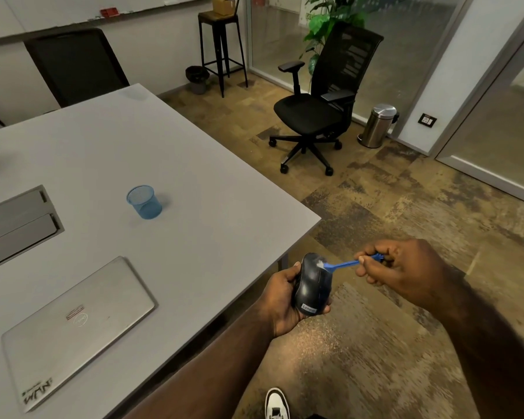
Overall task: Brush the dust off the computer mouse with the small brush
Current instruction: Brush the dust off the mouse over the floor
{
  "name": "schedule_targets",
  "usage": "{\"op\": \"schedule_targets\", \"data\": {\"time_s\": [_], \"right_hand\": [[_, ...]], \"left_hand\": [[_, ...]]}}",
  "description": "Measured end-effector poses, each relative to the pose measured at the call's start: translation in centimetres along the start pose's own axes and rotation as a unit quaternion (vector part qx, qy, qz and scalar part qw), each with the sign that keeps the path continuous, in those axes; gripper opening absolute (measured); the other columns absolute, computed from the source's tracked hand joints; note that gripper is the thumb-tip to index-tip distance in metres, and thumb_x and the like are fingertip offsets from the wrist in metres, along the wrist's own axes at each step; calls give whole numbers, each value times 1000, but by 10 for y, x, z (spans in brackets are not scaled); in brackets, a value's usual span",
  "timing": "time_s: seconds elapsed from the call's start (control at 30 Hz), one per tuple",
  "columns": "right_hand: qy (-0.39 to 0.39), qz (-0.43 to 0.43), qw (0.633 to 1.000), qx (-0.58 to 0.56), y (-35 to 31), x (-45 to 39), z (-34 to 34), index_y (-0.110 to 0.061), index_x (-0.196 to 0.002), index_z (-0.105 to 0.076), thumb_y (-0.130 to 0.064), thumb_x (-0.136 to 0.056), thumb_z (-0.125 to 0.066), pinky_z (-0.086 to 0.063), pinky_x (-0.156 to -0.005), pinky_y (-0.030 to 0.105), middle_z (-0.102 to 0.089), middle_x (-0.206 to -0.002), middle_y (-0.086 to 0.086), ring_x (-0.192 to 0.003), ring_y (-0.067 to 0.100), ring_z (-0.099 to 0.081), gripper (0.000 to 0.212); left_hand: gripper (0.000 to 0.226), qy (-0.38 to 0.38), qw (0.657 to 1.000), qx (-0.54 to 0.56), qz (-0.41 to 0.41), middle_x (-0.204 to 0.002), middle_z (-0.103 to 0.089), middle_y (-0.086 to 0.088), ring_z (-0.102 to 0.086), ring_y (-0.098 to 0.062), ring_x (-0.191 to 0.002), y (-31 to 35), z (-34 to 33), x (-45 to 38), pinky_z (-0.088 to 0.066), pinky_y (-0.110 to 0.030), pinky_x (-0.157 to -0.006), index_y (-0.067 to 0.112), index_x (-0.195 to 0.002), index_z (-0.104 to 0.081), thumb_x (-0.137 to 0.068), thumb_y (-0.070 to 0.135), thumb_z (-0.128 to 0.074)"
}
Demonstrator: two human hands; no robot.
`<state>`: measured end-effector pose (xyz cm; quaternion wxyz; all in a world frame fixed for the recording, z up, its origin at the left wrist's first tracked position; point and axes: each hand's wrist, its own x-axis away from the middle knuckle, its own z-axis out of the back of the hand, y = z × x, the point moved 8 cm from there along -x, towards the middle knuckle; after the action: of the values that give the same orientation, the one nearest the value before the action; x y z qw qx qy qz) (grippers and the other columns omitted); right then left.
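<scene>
Single head-worn wide-angle view, facing forward and down from standing height; near corner of the grey rectangular counter (170, 164) left, patterned brown carpet floor (406, 207) right.

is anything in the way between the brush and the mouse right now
Nothing visible. The right hand holds the small blue brush, and its white bristles already rest on the top of the black mouse, which the left hand holds off the table's edge.
</scene>
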<state>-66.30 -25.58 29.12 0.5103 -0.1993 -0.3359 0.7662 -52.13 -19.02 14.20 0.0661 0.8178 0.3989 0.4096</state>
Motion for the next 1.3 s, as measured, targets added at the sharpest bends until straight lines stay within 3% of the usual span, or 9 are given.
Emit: {"op": "schedule_targets", "data": {"time_s": [0.13,0.27,0.4,0.53,0.67,0.83,1.0,1.17,1.3], "right_hand": [[47,-11,999,21,2,-4,10,-24,-91,-72,-17,-88,-67,-62,-60,30,-75,-67,-6,-58,6,-70,10],[-24,11,999,32,-8,-4,-2,-29,-85,-71,-17,-86,-67,-57,-55,17,-75,-73,-14,-58,1,-69,12],[31,-10,998,52,-5,-9,9,-24,-90,-72,-19,-88,-66,-61,-62,30,-74,-67,-6,-59,5,-70,8],[-56,4,997,49,-11,-6,-4,-31,-82,-69,-18,-87,-67,-56,-55,16,-75,-66,-6,-57,1,-68,15],[45,-20,997,55,-5,-9,13,-21,-93,-72,-18,-88,-66,-61,-63,30,-74,-67,-6,-58,3,-70,8],[-71,11,997,25,-9,-1,-2,-28,-86,-72,-17,-87,-67,-60,-59,23,-75,-72,-4,-62,3,-71,12],[50,39,995,73,-11,-1,17,-22,-100,-73,-20,-88,-64,-55,-54,15,-73,-69,-6,-62,-3,-68,15],[-66,40,995,66,-15,6,-2,-32,-93,-72,-20,-87,-66,-52,-51,14,-73,-69,-5,-65,-1,-67,14],[15,41,995,87,-16,4,16,-25,-102,-74,-19,-87,-66,-49,-48,11,-73,-70,-9,-60,0,-67,17]], "left_hand": [[53,11,1000,2,4,-96,-67,-20,-66,-32,-79,-1,3,1,-59,-39,-65,5,-120,-61,-100,43,-31],[56,14,1000,-13,1,-98,-65,-21,-65,-32,-79,1,3,0,-58,-40,-66,3,-126,-58,-100,44,-29],[55,10,1000,-11,5,-98,-65,-21,-65,-32,-78,-1,2,1,-57,-40,-66,4,-126,-58,-101,43,-28],[55,14,1000,-25,2,-101,-63,-22,-64,-32,-78,0,2,1,-57,-40,-67,4,-126,-57,-101,43,-27],[56,5,1000,-18,7,-101,-64,-23,-64,-32,-77,-1,2,1,-57,-40,-66,4,-126,-57,-101,44,-27],[63,-22,1000,-5,-3,-92,-65,-24,-63,-32,-69,1,-2,-2,-56,-38,-62,-3,-124,-57,-100,45,-24],[63,-41,999,19,-4,-91,-65,-24,-64,-33,-67,2,-1,-3,-57,-36,-57,-2,-125,-57,-100,44,-22],[65,-44,999,27,-6,-89,-65,-23,-64,-31,-65,1,-1,-4,-57,-35,-56,-4,-120,-60,-100,43,-21],[63,-37,998,42,-5,-88,-66,-24,-66,-32,-63,2,3,-5,-59,-35,-54,-6,-120,-59,-100,42,-24]]}}
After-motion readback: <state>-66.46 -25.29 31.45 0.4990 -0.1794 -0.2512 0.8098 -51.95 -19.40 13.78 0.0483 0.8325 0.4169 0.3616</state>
